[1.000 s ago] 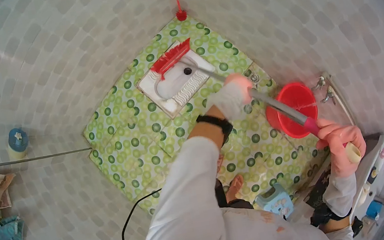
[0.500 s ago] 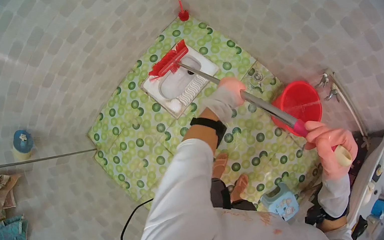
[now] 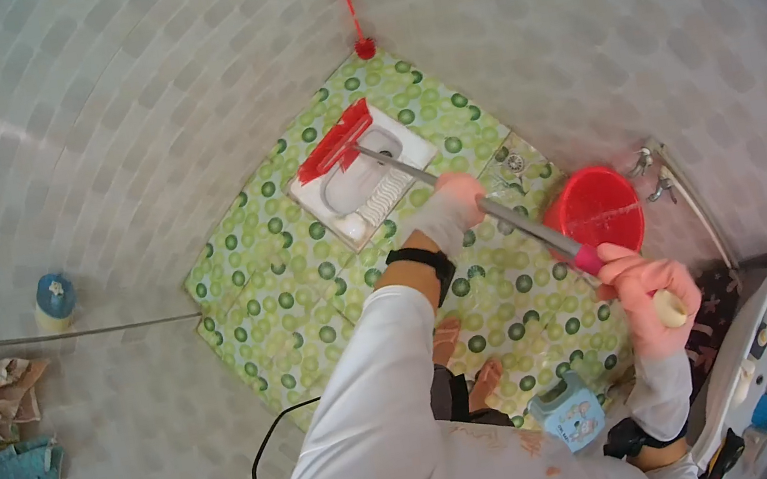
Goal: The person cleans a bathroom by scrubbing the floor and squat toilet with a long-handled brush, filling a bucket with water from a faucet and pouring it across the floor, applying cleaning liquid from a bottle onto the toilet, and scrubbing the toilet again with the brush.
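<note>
Both my hands wear pink rubber gloves with whitish cuffs and grip a long-handled red broom (image 3: 334, 142). My left hand (image 3: 461, 198) is closed around the middle of the grey handle. Farther up, my right hand (image 3: 651, 294) wraps the handle's top just past a magenta collar; a cream round end shows beside the palm. The broom's red bristle head lies across the far-left edge of the white squat toilet (image 3: 370, 216), set in the floor.
A red bucket (image 3: 599, 208) stands by taps (image 3: 657, 173) on the right. Near my feet is a small blue stool (image 3: 568, 414); a white basin (image 3: 736, 373) is at right. A red toilet brush (image 3: 363, 45) leans in the far corner. Cloths (image 3: 22, 473) hang at left.
The whole view has shifted slightly, so the room appears lower. The broom head stays at the toilet's far-left edge, with both hands still on the handle.
</note>
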Tool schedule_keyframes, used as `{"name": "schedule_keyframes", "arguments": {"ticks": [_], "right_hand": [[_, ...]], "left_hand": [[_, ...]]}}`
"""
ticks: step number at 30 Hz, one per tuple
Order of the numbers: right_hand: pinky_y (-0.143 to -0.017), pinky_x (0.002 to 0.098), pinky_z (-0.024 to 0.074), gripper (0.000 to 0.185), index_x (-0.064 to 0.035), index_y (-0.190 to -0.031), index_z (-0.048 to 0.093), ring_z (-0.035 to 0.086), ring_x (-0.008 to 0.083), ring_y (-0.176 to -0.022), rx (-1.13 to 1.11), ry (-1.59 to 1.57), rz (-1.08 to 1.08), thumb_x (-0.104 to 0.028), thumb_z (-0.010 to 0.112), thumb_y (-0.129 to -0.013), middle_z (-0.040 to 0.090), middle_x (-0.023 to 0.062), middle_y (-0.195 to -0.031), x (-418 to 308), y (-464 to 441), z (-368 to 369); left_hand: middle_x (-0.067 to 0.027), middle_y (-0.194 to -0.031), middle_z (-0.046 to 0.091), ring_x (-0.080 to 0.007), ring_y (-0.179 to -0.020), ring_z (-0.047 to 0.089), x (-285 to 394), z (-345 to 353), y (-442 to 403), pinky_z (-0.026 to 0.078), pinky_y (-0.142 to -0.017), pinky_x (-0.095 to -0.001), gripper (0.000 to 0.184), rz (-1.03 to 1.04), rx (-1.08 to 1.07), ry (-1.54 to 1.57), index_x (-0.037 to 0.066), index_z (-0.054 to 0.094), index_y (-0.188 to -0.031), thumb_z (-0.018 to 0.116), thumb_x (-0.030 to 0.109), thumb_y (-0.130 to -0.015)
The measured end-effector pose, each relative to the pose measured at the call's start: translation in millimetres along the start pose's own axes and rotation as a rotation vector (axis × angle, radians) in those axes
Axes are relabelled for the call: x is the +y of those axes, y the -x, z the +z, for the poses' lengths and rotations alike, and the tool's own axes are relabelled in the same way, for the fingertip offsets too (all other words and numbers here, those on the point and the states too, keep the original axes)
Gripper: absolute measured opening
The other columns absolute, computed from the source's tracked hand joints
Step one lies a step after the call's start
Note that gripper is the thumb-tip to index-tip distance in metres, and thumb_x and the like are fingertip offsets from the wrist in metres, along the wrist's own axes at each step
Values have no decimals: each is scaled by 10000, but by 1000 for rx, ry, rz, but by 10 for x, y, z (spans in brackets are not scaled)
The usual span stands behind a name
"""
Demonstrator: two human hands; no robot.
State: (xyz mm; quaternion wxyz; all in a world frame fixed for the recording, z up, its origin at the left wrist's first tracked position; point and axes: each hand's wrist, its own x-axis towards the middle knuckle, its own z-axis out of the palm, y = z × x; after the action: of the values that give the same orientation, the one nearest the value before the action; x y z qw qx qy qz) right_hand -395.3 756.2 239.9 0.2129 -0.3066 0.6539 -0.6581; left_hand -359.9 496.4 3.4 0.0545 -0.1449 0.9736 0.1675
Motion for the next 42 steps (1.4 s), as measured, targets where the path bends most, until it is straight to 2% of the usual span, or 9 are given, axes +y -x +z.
{"name": "schedule_keyframes", "arguments": {"ticks": [2, 9, 18, 22, 27, 31, 36, 38, 42], "right_hand": [[-847, 465, 489, 122, -22, -774, 476, 641, 300, -866, 2, -3, -4, 71, 552, -797, 650, 183, -778, -13, -18, -51], [-831, 470, 503, 143, -30, -772, 467, 642, 315, -901, -135, -77, -47, 85, 548, -800, 655, 189, -789, 104, 98, -169], [-882, 463, 481, 80, -3, -793, 504, 627, 332, -937, 81, 101, 6, 42, 557, -832, 644, 176, -819, -21, 213, -328], [-773, 418, 536, 81, 0, -801, 486, 635, 324, -878, 31, 292, -188, 39, 547, -837, 632, 175, -803, -379, 236, -521], [-750, 421, 540, 38, 22, -816, 479, 638, 330, -841, 3, 308, -79, 25, 512, -798, 627, 168, -735, -801, 421, -776], [-841, 444, 498, 45, 28, -822, 509, 639, 315, -885, -269, 348, -206, 18, 549, -806, 653, 166, -822, -849, 250, -487], [-878, 444, 478, 96, 1, -771, 518, 639, 289, -897, -245, 97, -45, 67, 578, -807, 654, 141, -856, -545, -73, 222], [-889, 456, 472, 126, -11, -754, 515, 638, 280, -896, -218, 52, 19, 83, 583, -805, 649, 129, -847, -223, -163, 409], [-858, 464, 492, 159, -28, -751, 493, 641, 259, -843, -235, 95, -49, 86, 593, -799, 626, 106, -806, -12, -462, 484]], "left_hand": [[-77, -734, 646, -299, -756, 630, 54, -141, 53, 493, -657, -391, 162, -68, -82, 198, 142, 666, -691, 670, 291, -628], [-60, -759, 647, -279, -816, 625, 30, 92, 437, 489, -689, -382, 207, -116, -207, 45, 165, 660, -702, 704, 347, -615], [-68, -770, 652, -285, -821, 627, 410, 95, -318, 494, -689, -397, 168, 118, -55, 11, 191, 681, -750, 649, 292, -621], [-72, -779, 661, -292, -802, 637, 925, -32, -447, 502, -682, -404, 133, 182, 35, 63, 185, 686, -711, 624, 248, -612], [-95, -714, 643, -322, -761, 629, 1346, -194, -184, 502, -666, -409, 128, 129, 10, 183, 171, 681, -682, 619, 235, -590], [-112, -697, 632, -334, -726, 618, 940, -207, 200, 495, -636, -417, 131, 156, 157, 252, 159, 672, -679, 613, 244, -597], [-150, -743, 611, -353, -742, 595, 54, 2, 465, 470, -630, -422, 241, 163, 236, 437, 87, 660, -781, 688, 243, -600], [-162, -773, 623, -351, -758, 602, -258, 120, 481, 482, -653, -417, 257, -37, -72, 507, 70, 650, -814, 690, 205, -599], [-172, -779, 625, -355, -766, 606, -213, 339, 271, 491, -660, -413, 209, -186, 186, 476, 68, 650, -799, 655, 175, -619]]}}
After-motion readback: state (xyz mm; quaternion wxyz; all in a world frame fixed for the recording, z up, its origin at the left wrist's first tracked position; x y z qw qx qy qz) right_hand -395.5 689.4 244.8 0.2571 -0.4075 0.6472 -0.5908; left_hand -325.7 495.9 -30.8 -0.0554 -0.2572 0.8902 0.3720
